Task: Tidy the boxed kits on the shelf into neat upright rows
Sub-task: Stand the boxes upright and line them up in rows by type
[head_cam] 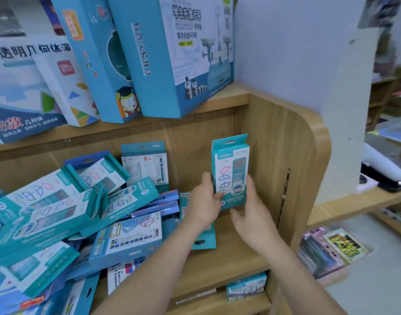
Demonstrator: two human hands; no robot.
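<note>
A teal boxed kit (231,169) stands upright near the right end of the wooden shelf (235,255), close to the side panel. My left hand (203,201) holds its left edge and my right hand (251,214) grips its lower right side. To the left lies a jumbled pile of teal and blue kits (70,208), tilted and stacked flat on one another. One white-fronted kit (146,165) leans upright against the back wall.
Large blue boxes (172,53) stand leaning on the upper shelf (226,96). The curved wooden side panel (292,173) bounds the shelf on the right. A small box (246,286) sits on the shelf below. Packets (331,248) lie on the floor at right.
</note>
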